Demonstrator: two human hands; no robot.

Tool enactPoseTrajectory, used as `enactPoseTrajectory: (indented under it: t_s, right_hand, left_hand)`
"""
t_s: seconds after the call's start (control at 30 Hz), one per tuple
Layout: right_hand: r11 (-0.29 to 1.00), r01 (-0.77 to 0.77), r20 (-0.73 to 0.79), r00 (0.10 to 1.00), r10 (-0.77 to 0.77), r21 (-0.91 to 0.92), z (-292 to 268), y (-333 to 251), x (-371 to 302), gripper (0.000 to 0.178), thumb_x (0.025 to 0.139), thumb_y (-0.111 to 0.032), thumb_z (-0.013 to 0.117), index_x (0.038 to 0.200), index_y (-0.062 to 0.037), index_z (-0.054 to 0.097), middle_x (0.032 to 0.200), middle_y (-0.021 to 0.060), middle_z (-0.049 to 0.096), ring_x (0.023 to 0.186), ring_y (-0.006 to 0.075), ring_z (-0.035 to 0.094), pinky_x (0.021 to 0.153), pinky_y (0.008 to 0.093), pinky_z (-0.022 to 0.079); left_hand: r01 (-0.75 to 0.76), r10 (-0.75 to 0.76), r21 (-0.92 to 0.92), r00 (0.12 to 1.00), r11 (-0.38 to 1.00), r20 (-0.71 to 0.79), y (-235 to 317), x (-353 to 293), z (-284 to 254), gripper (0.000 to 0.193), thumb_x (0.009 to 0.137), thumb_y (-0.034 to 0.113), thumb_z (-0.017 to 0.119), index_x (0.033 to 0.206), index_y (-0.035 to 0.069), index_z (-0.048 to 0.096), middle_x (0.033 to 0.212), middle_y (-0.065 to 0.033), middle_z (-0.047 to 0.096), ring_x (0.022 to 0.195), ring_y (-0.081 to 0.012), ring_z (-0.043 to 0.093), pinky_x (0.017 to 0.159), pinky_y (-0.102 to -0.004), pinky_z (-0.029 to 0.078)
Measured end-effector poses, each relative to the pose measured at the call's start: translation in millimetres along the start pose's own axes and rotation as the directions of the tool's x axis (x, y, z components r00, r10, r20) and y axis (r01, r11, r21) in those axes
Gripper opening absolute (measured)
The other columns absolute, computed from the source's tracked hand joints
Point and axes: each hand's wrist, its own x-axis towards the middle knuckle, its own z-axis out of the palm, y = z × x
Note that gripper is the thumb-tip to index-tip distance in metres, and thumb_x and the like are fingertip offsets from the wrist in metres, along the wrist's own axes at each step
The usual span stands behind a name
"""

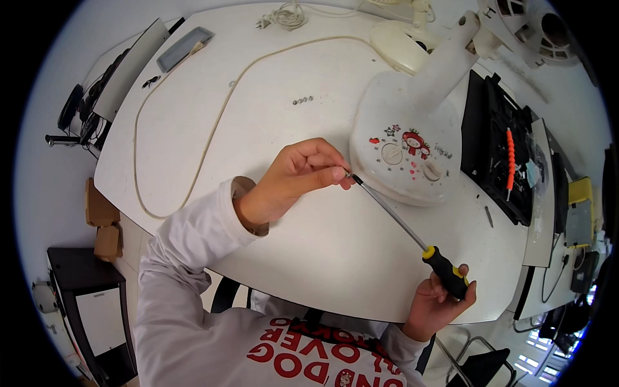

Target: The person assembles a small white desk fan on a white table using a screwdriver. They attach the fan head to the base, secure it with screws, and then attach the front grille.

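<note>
My left hand [290, 175] is closed in a pinch around a small metal piece that looks like a screw [349, 174]. The tip of a long screwdriver [394, 215] meets this piece at my fingertips. In my right hand [437, 307] is the screwdriver's black and yellow handle, low at the right. Just beyond my left fingertips stands the white base of a fan [380, 174], with dials and a red cartoon print on it. Several small screws [303, 100] lie in a row on the white table [290, 258], farther off than my left hand.
A cream cord [216, 129] loops across the table's left side, near a grey tray [184, 49]. The coiled cable [287, 17] lies at the far edge. To the right, a black tool case [493, 155] carries an orange flexible shaft [510, 158]. A thin bit [489, 217] lies nearby.
</note>
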Motion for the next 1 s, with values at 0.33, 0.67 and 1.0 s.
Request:
enactPoseTrajectory:
  t_s: [0.33, 0.67, 1.0]
  right_hand:
    - [1.0, -0.001, -0.012, 1.0, 0.001, -0.008, 1.5, 1.0, -0.3, 0.032, 0.088, -0.039, 0.044, 0.091, -0.0072, 0.049, 0.051, -0.0011, 0.044, 0.044, 0.0084, 0.042, 0.045, 0.0192, 0.039]
    - [1.0, -0.01, 0.042, 0.999, 0.01, -0.01, -3.0, 0.0, 1.0, 0.032, 0.088, -0.039, 0.044, 0.091, -0.0072, 0.05, 0.054, -0.0001, 0.045, 0.045, 0.0074, 0.043, 0.046, 0.019, 0.039]
    - [0.991, 0.065, 0.166, 0.985, -0.046, -0.114, -18.7, -2.0, 2.1, 0.036, 0.089, -0.037, 0.047, 0.097, -0.0024, 0.049, 0.074, 0.0033, 0.054, 0.051, 0.0056, 0.043, 0.049, 0.0195, 0.041]
  left_hand:
    - [-0.028, 0.027, -0.019, 0.999, 0.999, -0.027, -4.2, 0.3, -0.5, 0.01, 0.087, 0.01, 0.055, 0.093, 0.003, 0.052, 0.092, -0.0082, 0.061, 0.088, -0.0152, 0.058, 0.082, -0.0325, 0.046]
    - [-0.055, 0.055, -0.014, 0.998, 0.998, -0.016, -4.9, 0.6, -0.1, 0.009, 0.086, 0.008, 0.055, 0.093, 0.002, 0.053, 0.09, -0.0102, 0.062, 0.087, -0.0163, 0.059, 0.081, -0.0306, 0.045]
    - [-0.052, 0.053, 0.019, 0.997, 0.998, -0.048, -2.3, 2.0, -1.8, 0.008, 0.085, 0.009, 0.057, 0.089, 0.002, 0.055, 0.091, -0.0126, 0.063, 0.086, -0.0171, 0.059, 0.081, -0.0311, 0.046]
